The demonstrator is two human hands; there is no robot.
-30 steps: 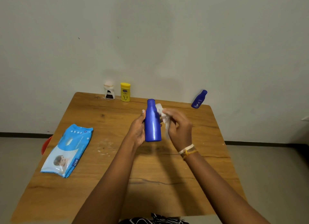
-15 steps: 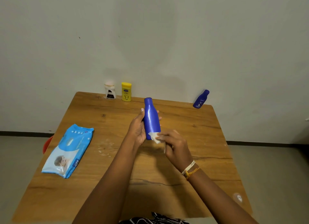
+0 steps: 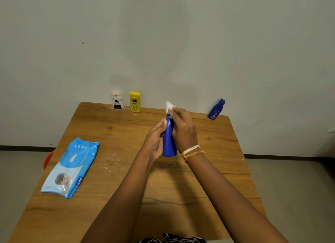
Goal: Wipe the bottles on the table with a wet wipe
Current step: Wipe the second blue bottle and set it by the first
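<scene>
The tall blue bottle is held upright above the middle of the wooden table, clear of its surface. The left hand grips it round the lower body, thumb up along the side. The right hand is curled over the bottle's top, pinching a white wet wipe against the cap, so the cap itself is hidden; a bit of wipe sticks out above the fingers. Thread bands circle the right wrist. At the table's far edge, by the wall, stand a white bottle and a yellow bottle just beside each other, and well apart at the far right corner a small dark blue bottle stands tilted. A blue pack of wipes lies flat near the left edge, with something red showing just beyond that edge.
</scene>
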